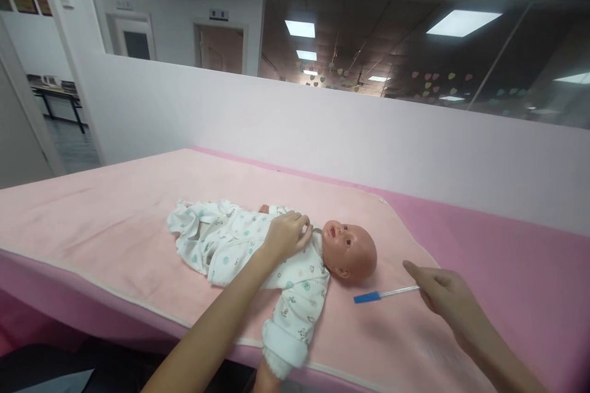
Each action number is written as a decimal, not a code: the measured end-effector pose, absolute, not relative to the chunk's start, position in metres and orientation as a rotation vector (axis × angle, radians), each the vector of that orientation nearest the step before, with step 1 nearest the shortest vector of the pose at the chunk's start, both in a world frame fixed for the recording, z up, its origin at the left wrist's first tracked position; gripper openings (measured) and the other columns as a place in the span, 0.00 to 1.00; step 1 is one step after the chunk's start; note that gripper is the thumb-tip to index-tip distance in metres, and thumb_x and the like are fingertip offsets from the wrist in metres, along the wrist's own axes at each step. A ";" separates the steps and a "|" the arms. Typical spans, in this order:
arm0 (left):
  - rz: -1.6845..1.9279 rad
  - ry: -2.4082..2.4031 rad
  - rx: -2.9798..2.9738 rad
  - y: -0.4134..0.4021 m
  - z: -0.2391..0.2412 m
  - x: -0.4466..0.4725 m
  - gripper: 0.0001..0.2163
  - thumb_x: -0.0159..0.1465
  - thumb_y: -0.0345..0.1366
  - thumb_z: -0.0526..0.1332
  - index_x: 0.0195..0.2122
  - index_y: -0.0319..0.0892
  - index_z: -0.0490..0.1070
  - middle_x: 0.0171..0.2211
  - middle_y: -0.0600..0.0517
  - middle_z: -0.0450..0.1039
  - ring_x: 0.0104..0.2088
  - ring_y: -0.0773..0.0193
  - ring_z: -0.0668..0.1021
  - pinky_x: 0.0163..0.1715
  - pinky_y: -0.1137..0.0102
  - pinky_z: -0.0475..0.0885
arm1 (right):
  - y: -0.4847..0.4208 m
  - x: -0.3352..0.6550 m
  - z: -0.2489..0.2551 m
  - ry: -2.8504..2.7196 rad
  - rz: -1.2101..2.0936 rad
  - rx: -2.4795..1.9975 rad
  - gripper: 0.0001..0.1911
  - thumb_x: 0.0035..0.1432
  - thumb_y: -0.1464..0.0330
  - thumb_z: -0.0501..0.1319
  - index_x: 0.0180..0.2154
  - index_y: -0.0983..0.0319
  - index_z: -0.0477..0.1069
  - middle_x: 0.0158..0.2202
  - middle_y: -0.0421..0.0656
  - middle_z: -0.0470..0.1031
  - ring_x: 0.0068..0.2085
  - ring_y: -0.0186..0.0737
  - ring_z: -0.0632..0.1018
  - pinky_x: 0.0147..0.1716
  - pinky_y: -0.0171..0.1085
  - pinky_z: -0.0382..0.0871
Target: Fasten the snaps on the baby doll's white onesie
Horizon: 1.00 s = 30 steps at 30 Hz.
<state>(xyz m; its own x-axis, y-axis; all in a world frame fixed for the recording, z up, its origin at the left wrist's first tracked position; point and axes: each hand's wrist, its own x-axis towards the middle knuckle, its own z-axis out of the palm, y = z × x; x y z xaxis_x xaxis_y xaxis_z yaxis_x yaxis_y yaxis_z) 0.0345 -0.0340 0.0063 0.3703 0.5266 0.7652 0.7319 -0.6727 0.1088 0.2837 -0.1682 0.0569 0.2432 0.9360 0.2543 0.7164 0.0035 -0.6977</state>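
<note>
Head view: pink blanket [115, 227] covers the counter [507, 258] below a white partition [322, 129]; left hand [286, 234] lies loosely curled on the doll [350, 249], right hand [445, 295] pinches a blue-tipped stick [369, 297].

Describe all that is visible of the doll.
The doll is a baby figure with a bald, smooth, plastic-looking head. It wears a white suit of soft printed cloth; the near sleeve ends in a rolled cuff. It lies on its back on the pink blanket, head to the right. The left hand rests curled on its chest. A stick held by the right hand lies near the head, apart from it.
</note>
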 end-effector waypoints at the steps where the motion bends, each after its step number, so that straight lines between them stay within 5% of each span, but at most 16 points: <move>1: -1.169 -1.125 -2.450 -0.034 0.007 0.034 0.12 0.60 0.37 0.51 0.25 0.40 0.69 0.22 0.51 0.69 0.27 0.65 0.70 0.28 0.71 0.59 | -0.169 0.283 0.049 -1.568 0.259 -1.772 0.25 0.54 0.56 0.51 0.15 0.60 0.41 0.15 0.35 0.41 0.17 0.28 0.48 0.17 0.33 0.42; 7: -1.068 -1.154 -2.816 -0.033 0.008 0.028 0.07 0.56 0.36 0.55 0.25 0.41 0.70 0.26 0.52 0.71 0.31 0.63 0.71 0.35 0.69 0.62 | -0.181 0.267 -0.011 -1.877 -0.879 -1.423 0.21 0.56 0.66 0.53 0.12 0.61 0.56 0.12 0.36 0.50 0.17 0.30 0.53 0.20 0.35 0.45; 10: -1.078 -1.181 -2.939 -0.031 0.010 0.024 0.05 0.52 0.31 0.55 0.26 0.41 0.70 0.29 0.52 0.72 0.34 0.63 0.71 0.40 0.68 0.63 | -0.184 0.261 -0.031 -2.141 -1.102 -1.148 0.19 0.58 0.72 0.51 0.16 0.61 0.63 0.13 0.37 0.57 0.18 0.31 0.59 0.22 0.35 0.47; 19: -1.080 -1.235 -3.540 -0.018 0.016 0.000 0.11 0.54 0.38 0.58 0.37 0.40 0.72 0.37 0.50 0.73 0.39 0.62 0.73 0.38 0.71 0.66 | -0.174 0.283 -0.027 -2.349 -0.964 -1.440 0.25 0.63 0.63 0.45 0.15 0.61 0.61 0.12 0.38 0.64 0.15 0.31 0.64 0.18 0.33 0.44; 28: -1.351 -1.144 -3.652 -0.020 0.013 0.002 0.07 0.52 0.32 0.59 0.33 0.39 0.72 0.33 0.52 0.73 0.36 0.66 0.72 0.38 0.73 0.66 | -0.122 0.181 0.022 -2.136 -0.772 -0.993 0.19 0.59 0.69 0.51 0.17 0.63 0.62 0.16 0.39 0.63 0.20 0.30 0.63 0.23 0.33 0.49; 30: -1.492 -1.089 -3.654 -0.019 0.009 0.002 0.08 0.51 0.26 0.56 0.32 0.38 0.72 0.31 0.52 0.72 0.34 0.67 0.72 0.36 0.73 0.66 | -0.100 0.151 0.017 -2.028 -0.729 -1.048 0.13 0.58 0.70 0.51 0.23 0.63 0.67 0.21 0.41 0.67 0.25 0.32 0.66 0.25 0.33 0.53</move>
<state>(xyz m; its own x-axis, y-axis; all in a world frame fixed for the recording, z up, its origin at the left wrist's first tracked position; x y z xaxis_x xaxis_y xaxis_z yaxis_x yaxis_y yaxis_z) 0.0017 -0.0193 0.0088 0.6785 0.6718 0.2970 0.0777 -0.4677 0.8805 0.1508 -0.0997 0.0168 -0.4034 0.4355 0.8047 0.8483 0.5076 0.1505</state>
